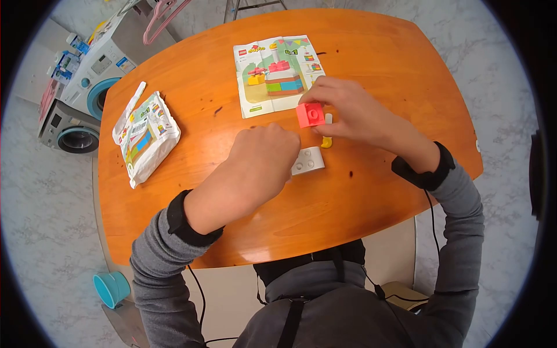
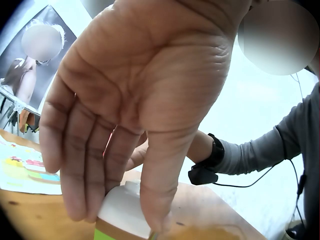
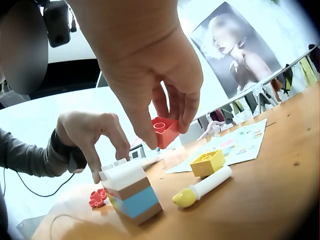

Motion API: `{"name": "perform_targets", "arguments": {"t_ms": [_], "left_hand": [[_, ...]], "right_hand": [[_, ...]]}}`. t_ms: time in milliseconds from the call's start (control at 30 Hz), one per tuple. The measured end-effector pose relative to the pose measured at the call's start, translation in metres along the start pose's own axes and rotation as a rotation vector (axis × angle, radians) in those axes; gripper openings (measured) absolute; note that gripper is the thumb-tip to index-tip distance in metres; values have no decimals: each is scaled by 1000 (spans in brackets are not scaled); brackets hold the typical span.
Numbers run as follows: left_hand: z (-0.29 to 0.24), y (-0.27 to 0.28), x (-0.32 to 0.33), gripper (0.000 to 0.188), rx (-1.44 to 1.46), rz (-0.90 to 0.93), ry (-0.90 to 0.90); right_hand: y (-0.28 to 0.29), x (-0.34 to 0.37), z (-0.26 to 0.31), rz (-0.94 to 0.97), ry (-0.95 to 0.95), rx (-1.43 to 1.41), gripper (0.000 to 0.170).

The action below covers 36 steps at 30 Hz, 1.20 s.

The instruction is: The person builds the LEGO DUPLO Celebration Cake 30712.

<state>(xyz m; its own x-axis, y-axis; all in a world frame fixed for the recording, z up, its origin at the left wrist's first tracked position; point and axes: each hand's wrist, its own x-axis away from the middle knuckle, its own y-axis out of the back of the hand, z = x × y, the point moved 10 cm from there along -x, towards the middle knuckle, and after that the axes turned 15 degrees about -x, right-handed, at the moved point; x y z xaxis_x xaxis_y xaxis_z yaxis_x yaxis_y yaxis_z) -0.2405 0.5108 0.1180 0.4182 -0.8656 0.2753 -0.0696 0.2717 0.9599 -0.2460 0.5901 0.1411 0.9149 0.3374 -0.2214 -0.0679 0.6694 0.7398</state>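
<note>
My right hand (image 1: 355,110) pinches a red toy brick (image 1: 310,116) between thumb and fingers, raised above the table. Thumb on one side and fingers on the other, my left hand (image 1: 249,159) grips a block stack (image 3: 135,202). The stack has brown and blue layers, green on another side, and a white curved brick (image 1: 309,161) on top. The red brick (image 3: 165,132) hangs just above and beside that white top in the right wrist view. A white candle piece with a yellow flame tip (image 3: 202,187) lies near the stack, and a yellow brick (image 3: 208,163) sits behind it.
A red flower piece (image 3: 98,198) lies beside the stack, on the left hand's side. Farther back is an unfolded instruction sheet (image 1: 249,95). An opened white bag (image 1: 149,139) with printed bricks lies at the left of the wooden table (image 1: 394,64).
</note>
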Motion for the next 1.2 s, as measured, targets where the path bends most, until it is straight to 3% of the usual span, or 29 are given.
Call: {"name": "perform_targets", "arguments": {"t_ms": [100,167,267,300,367,467,500,567,667,800,900,1000,1067,1200], "left_hand": [[0,-3,-1,25,29,39,-4],[1,-1,-1,25,62,-29,-19],[2,-2,0,25,61,-54,-30],[2,-2,1,25,61,-53,-28],[2,-3,0,25,63,-44,-24],[3,-4,0,25,84,-42,-16],[4,-4,-1,25,86,-43,-15],[3,-2,-1,25,101,-69,-30],[4,1,-1,25,101,-122,-34],[8,-2,-5,27,123,-40,-18],[15,-12,-7,29,189,-1,1],[15,-12,-6,31,185,-35,-13],[15,-9,-3,31,199,-65,-7],[14,-9,0,31,212,-102,-23]], "right_hand": [[11,6,10,-40,-43,-153,27],[10,14,7,-71,-165,-459,31],[13,18,11,-104,-170,-498,40],[13,19,14,-102,-169,-499,40],[6,21,12,-72,-249,-757,47],[-9,26,3,15,-326,-839,51],[-8,26,4,17,-327,-838,51],[-23,32,-1,88,-506,-1027,47],[-25,31,-4,57,-508,-1080,43],[-24,35,-16,4,-536,-1096,41],[-25,35,-15,28,-452,-973,40],[-27,34,-1,31,-321,-793,39],[-21,29,25,21,-69,-483,36],[-28,26,34,61,-33,-357,33]]}}
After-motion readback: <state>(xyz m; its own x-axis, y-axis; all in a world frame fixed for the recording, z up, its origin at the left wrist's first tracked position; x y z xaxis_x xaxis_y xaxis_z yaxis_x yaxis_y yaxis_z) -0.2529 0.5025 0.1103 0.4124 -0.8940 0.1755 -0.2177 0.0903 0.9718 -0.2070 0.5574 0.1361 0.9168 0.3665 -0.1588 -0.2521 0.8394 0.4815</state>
